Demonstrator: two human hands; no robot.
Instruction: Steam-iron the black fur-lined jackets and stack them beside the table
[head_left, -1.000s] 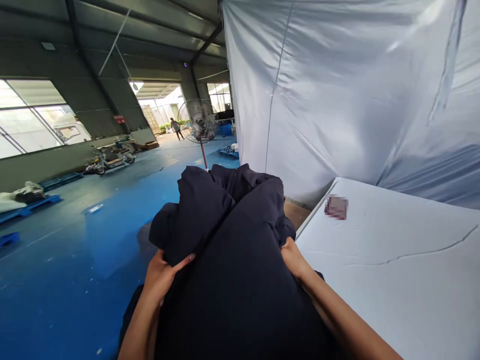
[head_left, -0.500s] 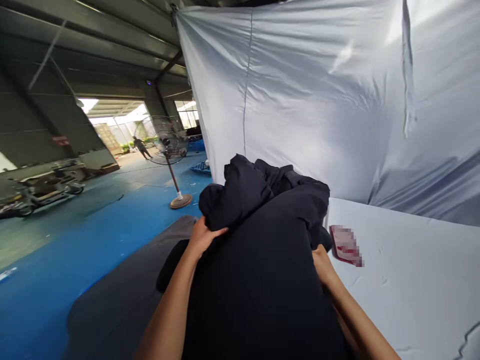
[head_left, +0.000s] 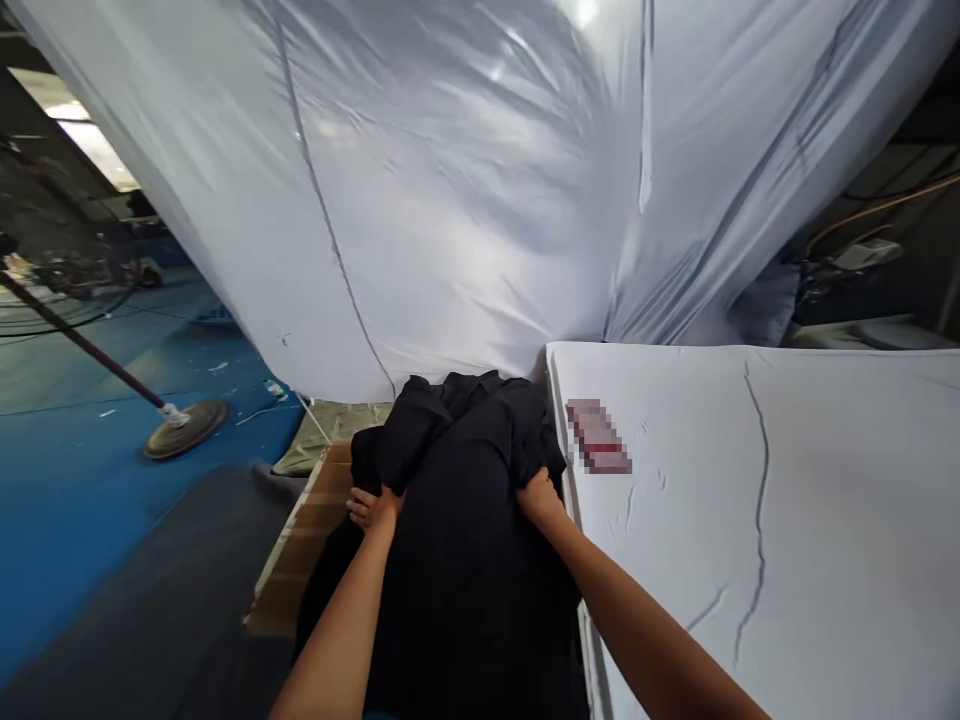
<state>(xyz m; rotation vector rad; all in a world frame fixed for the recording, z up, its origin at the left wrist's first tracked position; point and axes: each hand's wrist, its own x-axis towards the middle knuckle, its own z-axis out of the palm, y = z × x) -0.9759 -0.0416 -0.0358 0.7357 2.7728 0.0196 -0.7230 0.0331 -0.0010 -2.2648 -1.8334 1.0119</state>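
A large bunched black cloth (head_left: 461,540) lies in front of me, its far end heaped in loose folds. On its left side, my left hand (head_left: 376,507) grips the fabric near the fold, with several fingertips showing at the outer side. My right hand (head_left: 538,494) is closed on the cloth's right side, beside the edge of the white table, its fingertips partly hidden in the folds. Under the left part of the cloth, an open cardboard box (head_left: 300,560) shows one brown wall.
The white table (head_left: 675,550), its surface cracked or creased, stands at right with a blurred reddish packet (head_left: 598,437) on it. A silvery sheet (head_left: 465,220) hangs behind. At left are a fan stand's round base (head_left: 186,428) and dark grey cloth (head_left: 172,580) on the blue floor.
The black cloth has gone lower and farther forward, both hands still on it. My view has turned right and down, bringing the cardboard box and more of the white table into sight.
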